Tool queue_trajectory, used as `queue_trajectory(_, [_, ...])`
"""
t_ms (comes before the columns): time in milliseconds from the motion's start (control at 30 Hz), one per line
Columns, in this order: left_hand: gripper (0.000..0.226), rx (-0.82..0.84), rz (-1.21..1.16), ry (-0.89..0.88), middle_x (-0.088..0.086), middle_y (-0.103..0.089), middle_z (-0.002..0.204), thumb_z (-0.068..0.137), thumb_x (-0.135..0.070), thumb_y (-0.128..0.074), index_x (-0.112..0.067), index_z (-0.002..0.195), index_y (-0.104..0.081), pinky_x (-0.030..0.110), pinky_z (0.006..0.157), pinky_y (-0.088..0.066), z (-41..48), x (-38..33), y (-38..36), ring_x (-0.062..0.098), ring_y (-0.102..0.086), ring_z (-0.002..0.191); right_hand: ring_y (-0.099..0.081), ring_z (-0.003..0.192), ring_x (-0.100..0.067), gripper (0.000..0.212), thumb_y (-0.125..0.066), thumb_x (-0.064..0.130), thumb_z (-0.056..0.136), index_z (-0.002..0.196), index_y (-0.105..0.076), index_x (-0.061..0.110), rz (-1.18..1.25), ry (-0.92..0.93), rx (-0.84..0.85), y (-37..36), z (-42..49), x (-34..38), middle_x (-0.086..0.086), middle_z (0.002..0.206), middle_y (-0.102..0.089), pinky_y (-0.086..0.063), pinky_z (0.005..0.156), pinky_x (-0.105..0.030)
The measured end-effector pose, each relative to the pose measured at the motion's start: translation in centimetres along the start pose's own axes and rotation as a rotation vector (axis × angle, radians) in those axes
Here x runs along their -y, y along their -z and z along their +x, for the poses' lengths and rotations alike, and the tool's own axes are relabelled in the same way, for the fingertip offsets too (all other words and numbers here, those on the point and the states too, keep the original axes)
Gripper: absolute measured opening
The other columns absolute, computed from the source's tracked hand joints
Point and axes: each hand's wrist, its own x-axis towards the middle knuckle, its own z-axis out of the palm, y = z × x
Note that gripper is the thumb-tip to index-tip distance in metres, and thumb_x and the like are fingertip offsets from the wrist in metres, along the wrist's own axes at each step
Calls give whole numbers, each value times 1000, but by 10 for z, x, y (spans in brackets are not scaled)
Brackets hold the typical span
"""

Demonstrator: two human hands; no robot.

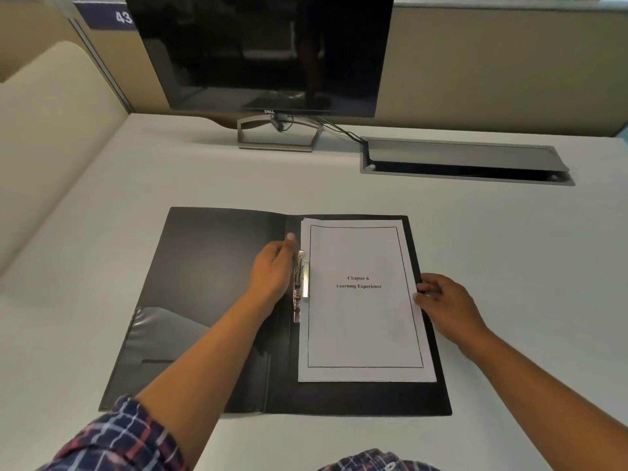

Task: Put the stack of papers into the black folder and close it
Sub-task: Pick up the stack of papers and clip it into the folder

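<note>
The black folder (210, 266) lies open flat on the desk. Its right half carries the stack of white papers (360, 321), whose top page is printed "Chapter 6 Learning Experience". A metal clamp (301, 283) runs along the spine at the papers' left edge. My left hand (273, 270) rests on the spine right beside the clamp, fingers touching it. My right hand (441, 300) sits at the papers' right edge, with its fingertips on the sheets and the folder's edge. Whether the clamp presses on the papers I cannot tell.
A dark Dell monitor (265, 52) on a stand (278, 137) is at the back of the white desk (509, 249). A grey cable hatch (465, 161) is set in the desk at the back right. Beige partitions (51, 130) close off the left and rear.
</note>
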Motion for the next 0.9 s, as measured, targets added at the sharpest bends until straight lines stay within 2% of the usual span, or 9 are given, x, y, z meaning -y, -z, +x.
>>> queue_trajectory(133, [56,72,-22,59,4,-62,98,95,-66,-30,-16,88,-54,28,74,-43,3,-6,0,19,-58,91,-56,92,0,48,-64,21,88,133,-49,22,10,22,48,2,-1,-5,8,111,-61,-40,70,-12])
queue_trajectory(233, [51,75,-58,78,2,-69,104,95,-66,-26,-26,87,-57,28,76,-38,-1,-10,0,17,-61,98,-57,95,-1,50,-65,22,88,135,-48,24,11,31,79,5,-2,-8,7,115,-61,-41,74,-15])
queue_trajectory(367, [51,44,-128,64,-1,-70,91,98,-61,-25,-28,83,-60,18,66,-33,-7,-12,-1,5,-58,82,-58,103,-11,50,-64,21,88,136,-47,24,30,32,99,7,-1,-9,4,118,-61,-42,84,-24])
queue_trajectory(500, [42,35,-122,15,3,-71,95,100,-53,-38,-23,87,-65,21,70,-42,-18,-4,4,11,-63,88,-58,97,-4,50,-65,20,88,135,-48,24,44,37,88,6,-1,-11,7,114,-62,-42,77,-16])
queue_trajectory(600, [22,76,-42,-42,1,-73,92,98,-38,-54,-22,91,-68,21,69,-47,-30,10,12,14,-67,90,-57,95,0,50,-65,20,88,135,-48,25,46,41,80,5,-1,-13,11,110,-60,-40,71,-10])
queue_trajectory(700, [5,87,22,-46,-3,-74,89,92,-30,-66,-26,91,-69,26,75,-56,-44,26,19,11,-70,85,-57,95,-1,51,-65,20,88,135,-48,24,39,47,80,4,0,-14,10,111,-60,-41,75,-14])
queue_trajectory(733, [6,77,36,-24,-1,-74,88,90,-30,-69,-24,89,-69,30,76,-59,-47,31,20,13,-70,83,-57,94,-1,51,-65,20,88,136,-47,24,35,50,79,4,0,-15,9,111,-60,-41,77,-16])
queue_trajectory(800, [23,58,22,48,4,-75,79,84,-39,-73,-16,82,-69,36,65,-60,-53,38,23,17,-70,70,-57,93,-1,51,-64,19,88,136,-47,23,27,57,77,3,1,-15,9,111,-60,-41,76,-16])
queue_trajectory(900, [52,29,15,168,1,-69,56,70,-56,-78,-8,65,-57,27,47,-47,-56,47,27,7,-52,40,-57,93,-1,51,-65,18,88,135,-47,23,29,60,72,3,2,-17,9,111,-61,-41,77,-17])
